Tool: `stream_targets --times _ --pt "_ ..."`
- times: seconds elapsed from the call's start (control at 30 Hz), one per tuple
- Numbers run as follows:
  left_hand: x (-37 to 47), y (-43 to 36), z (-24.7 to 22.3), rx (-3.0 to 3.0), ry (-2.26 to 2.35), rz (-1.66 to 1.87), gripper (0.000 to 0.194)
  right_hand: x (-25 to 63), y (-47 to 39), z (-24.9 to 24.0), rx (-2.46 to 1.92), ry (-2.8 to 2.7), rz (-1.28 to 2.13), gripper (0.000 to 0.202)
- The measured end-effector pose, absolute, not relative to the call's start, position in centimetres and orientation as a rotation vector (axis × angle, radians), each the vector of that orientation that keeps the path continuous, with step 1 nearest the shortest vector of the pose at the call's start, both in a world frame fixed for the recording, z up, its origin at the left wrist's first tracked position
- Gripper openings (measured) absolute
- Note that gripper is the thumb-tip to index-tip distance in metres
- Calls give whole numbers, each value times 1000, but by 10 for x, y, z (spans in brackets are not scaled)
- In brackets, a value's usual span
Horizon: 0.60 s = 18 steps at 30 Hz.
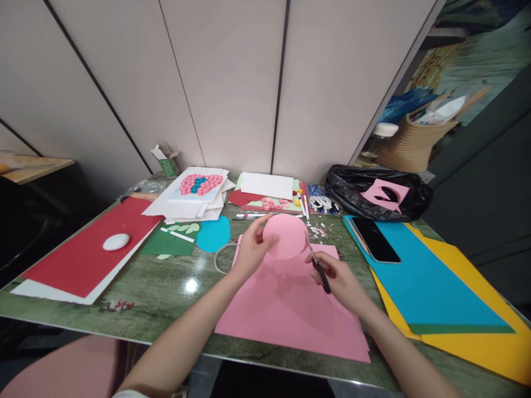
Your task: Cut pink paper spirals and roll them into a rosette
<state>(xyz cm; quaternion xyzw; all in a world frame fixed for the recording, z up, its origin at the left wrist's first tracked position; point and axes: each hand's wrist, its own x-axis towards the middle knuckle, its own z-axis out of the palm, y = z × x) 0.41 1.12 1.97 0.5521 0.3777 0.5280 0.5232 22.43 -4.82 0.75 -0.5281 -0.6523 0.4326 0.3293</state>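
My left hand (254, 247) pinches a round pink paper disc (286, 235) by its left side, thumb in front. The disc is held up above a stack of pink paper sheets (290, 320) on the table. Scissors with black handles (322, 275) are gripped in my right hand (335, 276). Their blades point up at the disc's right edge; whether paper lies between them I cannot tell. Left of the pink sheets is a roll of tape (219, 260), and beyond it a blue paper disc (213, 234).
Red paper (87, 249) with a white oval object (116, 242) lies left. Blue sheets (435, 282) carrying a phone (375, 239) lie right. A black plastic bag (344, 188) holds pink offcuts. Paper scraps (319, 229) and markers (306, 207) lie behind my hands.
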Motion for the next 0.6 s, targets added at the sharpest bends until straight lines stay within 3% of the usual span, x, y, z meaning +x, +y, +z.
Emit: stream_targets --times 0.6 --pt "9 6 23 1312 881 1166 56 225 -47 3 -1379 -1665 1135 25"
